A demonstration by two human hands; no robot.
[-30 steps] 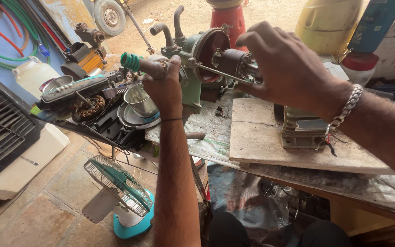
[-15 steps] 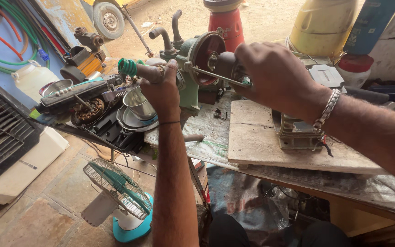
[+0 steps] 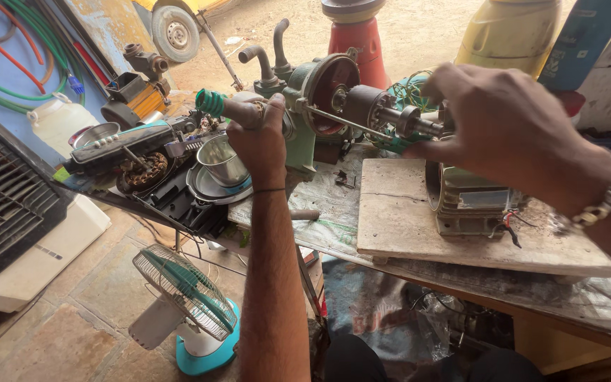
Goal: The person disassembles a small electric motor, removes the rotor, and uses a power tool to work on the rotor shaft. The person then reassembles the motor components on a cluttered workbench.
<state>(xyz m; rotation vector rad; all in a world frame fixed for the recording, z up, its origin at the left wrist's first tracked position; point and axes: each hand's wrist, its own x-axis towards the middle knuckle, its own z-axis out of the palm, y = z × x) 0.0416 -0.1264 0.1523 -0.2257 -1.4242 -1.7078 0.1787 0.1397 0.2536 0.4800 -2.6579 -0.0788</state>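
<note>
Now the left hand point(image 3: 259, 138) is closed tight around the green-tipped handle point(image 3: 211, 103) of a screwdriver, whose thin shaft point(image 3: 334, 120) runs rightward to the rotor point(image 3: 373, 107) at the back of the surface point(image 3: 334, 212). Compared with a second ago the left hand sits in much the same spot, fist shut on the handle as before, the shaft lying at the same slant.

The right hand point(image 3: 507, 127) has shifted: earlier it covered the rotor's shaft end close to the green pump point(image 3: 316, 99), and now it lies farther right, fingers curled down over the rotor's axle point(image 3: 419, 126) and the top of the grey motor housing point(image 3: 464, 198). More of the rotor and its axle shows than before. How firmly the right hand grips cannot be told; the fingers are bent and narrow, touching the axle end.

The housing stands on a wooden board point(image 3: 404, 219) toward the right edge of the surface, unmoved. Steel bowls point(image 3: 220, 166) sit near the left edge just beside the left wrist, and a small teal fan point(image 3: 189, 297) stands on the floor below, both where they were.
</note>
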